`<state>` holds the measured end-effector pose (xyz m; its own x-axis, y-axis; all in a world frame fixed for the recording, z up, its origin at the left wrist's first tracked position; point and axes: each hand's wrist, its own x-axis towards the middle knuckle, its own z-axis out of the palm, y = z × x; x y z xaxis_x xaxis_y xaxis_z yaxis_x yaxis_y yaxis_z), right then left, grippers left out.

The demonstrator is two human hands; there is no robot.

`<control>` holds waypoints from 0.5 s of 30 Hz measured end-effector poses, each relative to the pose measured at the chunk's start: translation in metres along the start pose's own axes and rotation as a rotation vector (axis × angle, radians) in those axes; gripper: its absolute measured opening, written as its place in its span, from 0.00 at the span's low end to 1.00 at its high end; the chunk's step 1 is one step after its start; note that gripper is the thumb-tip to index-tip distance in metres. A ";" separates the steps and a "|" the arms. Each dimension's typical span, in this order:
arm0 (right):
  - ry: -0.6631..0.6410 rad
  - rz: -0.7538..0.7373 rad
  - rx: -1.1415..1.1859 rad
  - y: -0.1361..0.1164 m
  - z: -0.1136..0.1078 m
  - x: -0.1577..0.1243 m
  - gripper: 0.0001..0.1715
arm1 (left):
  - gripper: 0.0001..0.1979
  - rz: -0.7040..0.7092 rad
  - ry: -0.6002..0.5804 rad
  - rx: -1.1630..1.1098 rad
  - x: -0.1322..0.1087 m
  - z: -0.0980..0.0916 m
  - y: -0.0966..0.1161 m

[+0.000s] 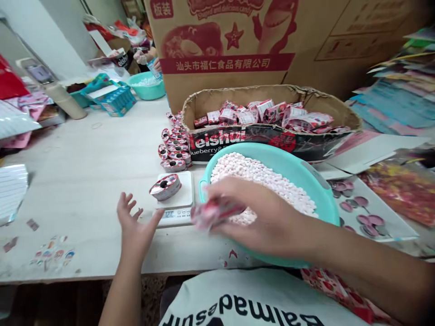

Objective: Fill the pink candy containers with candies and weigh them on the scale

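My right hand (258, 217) is closed round a red and pink candy packet (214, 213), blurred by motion, over the near left side of a turquoise basin (328, 194). Small white-pink candies (265, 174) fill much of that basin. My left hand (136, 224) holds nothing, its fingers spread, just left of a white digital scale (185, 190). On the scale lies an oval packet (165, 187) with a dark hole in its top. Similar oval packets (175, 154) stand in stacks behind the scale.
A cut-down carton (272, 140) of packets stands behind the basin, before a large cardboard box (220, 45). Bags and papers (397, 99) lie at right. At back left are a bottle (66, 99), a blue display box (115, 99) and another person's hands (146, 56) by a small basin (149, 90).
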<state>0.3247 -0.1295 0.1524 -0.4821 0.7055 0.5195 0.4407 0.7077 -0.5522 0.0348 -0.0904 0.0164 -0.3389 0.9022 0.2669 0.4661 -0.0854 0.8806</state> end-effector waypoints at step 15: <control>-0.699 0.107 -0.361 -0.015 0.125 -0.029 0.16 | 0.14 0.435 -0.029 0.045 0.041 0.034 0.019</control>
<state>0.2368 -0.1652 0.0641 -0.7345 0.6678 -0.1205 0.6718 0.6904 -0.2683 0.0576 -0.0410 0.0309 -0.0802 0.7982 0.5970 0.5959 -0.4417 0.6706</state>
